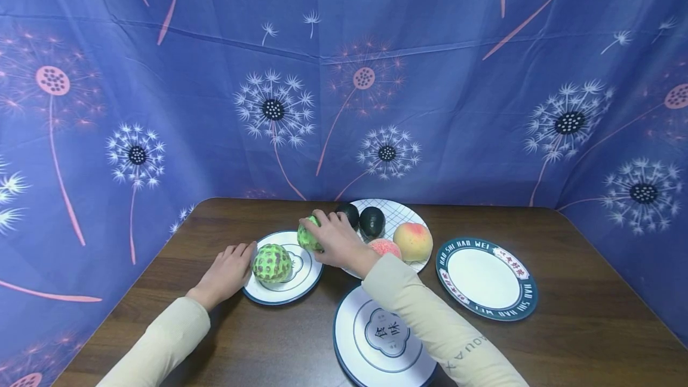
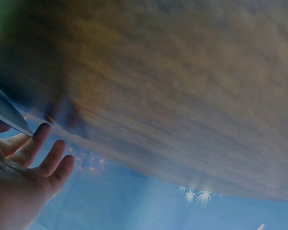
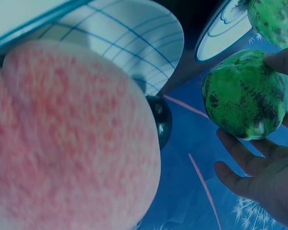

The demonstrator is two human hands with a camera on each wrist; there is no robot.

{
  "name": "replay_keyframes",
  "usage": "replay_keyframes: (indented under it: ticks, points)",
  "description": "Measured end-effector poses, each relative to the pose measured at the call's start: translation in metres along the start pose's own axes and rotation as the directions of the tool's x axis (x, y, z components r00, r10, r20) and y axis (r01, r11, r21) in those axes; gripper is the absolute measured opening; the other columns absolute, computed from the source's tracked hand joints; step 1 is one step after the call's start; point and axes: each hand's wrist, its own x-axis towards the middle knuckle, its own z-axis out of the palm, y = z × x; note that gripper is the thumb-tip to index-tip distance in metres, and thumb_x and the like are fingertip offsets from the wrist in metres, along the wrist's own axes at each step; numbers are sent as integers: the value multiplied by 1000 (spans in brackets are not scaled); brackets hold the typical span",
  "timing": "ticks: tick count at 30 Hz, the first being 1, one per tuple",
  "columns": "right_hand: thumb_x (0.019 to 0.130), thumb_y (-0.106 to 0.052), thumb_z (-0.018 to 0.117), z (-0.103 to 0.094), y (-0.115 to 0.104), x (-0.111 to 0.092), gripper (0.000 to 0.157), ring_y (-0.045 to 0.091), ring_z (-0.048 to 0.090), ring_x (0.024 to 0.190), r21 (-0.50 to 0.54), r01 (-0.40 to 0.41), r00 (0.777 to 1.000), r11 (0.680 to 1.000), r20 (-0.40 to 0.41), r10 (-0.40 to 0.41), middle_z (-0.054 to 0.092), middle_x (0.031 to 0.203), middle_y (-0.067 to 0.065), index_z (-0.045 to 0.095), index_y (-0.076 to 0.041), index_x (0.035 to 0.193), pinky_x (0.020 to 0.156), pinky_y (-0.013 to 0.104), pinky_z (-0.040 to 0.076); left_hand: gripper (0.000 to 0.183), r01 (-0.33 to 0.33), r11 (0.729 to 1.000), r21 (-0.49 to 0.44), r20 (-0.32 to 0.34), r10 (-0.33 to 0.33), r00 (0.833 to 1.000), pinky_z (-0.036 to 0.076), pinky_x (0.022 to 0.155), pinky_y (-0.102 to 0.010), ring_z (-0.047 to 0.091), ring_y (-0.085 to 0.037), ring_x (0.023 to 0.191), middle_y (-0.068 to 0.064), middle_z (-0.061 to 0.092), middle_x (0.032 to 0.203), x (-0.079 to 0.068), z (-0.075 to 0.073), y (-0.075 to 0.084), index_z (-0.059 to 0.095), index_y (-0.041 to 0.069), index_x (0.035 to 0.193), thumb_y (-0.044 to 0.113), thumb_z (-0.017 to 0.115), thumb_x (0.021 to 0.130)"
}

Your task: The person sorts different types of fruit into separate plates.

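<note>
Transfer step in hand, I judge; my right hand (image 1: pixel 338 242) grasps one green fruit (image 1: pixel 307 234) by the leftmost plate's (image 1: pixel 310 267) far-right edge; my left hand (image 1: pixel 227 273) is at that plate's left rim, grip unclear; second green fruit (image 1: pixel 272 263) sits on it; next likely calls for gentle, supported release.

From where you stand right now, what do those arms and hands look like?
They are a person's: the left hand and right hand wear no gloves. Both forearms have long cream sleeves ending near the wrists. The left sleeve looks plain; the right sleeve has grey lettering along it.
</note>
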Motion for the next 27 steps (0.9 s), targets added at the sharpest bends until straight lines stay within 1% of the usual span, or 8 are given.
replay_keyframes:
  ticks: [5, 8, 17, 27]
  points:
    - [77, -37, 69, 7, -5, 1, 68, 31, 53, 106, 8, 3, 1000, 1000, 10, -3, 44, 130, 10, 39, -24, 136, 94, 47, 38, 45, -7, 1000, 5, -9, 7, 1000, 42, 87, -52, 51, -39, 105, -20, 56, 114, 0, 0, -1, 46, -5, 128, 14, 53, 88]
    - [76, -36, 70, 10, -7, 2, 69, 31, 52, 109, 22, -3, 1000, 1000, 31, 2, 43, 132, 10, 39, -25, 137, 96, 47, 37, 45, -3, 1000, 1, -9, 3, 1000, 42, 87, -52, 51, -39, 105, -20, 56, 114, 1, 0, -1, 46, -5, 128, 14, 54, 88]
    - [76, -38, 70, 15, -13, 3, 69, 30, 52, 110, 26, 9, 999, 1000, 49, -10, 45, 130, 9, 41, -23, 136, 97, 46, 37, 44, -5, 1000, -3, -8, 5, 1000, 42, 87, -52, 51, -39, 105, -20, 56, 115, 2, 0, -1, 46, -5, 128, 13, 53, 88]
    - [73, -37, 72, 18, -17, 5, 71, 26, 51, 107, -16, 20, 999, 1000, 48, -19, 46, 128, 7, 41, -23, 135, 96, 44, 37, 44, -6, 1000, -2, -2, 6, 1000, 42, 87, -52, 51, -39, 105, -20, 56, 114, 2, -1, -2, 46, -5, 128, 13, 53, 88]
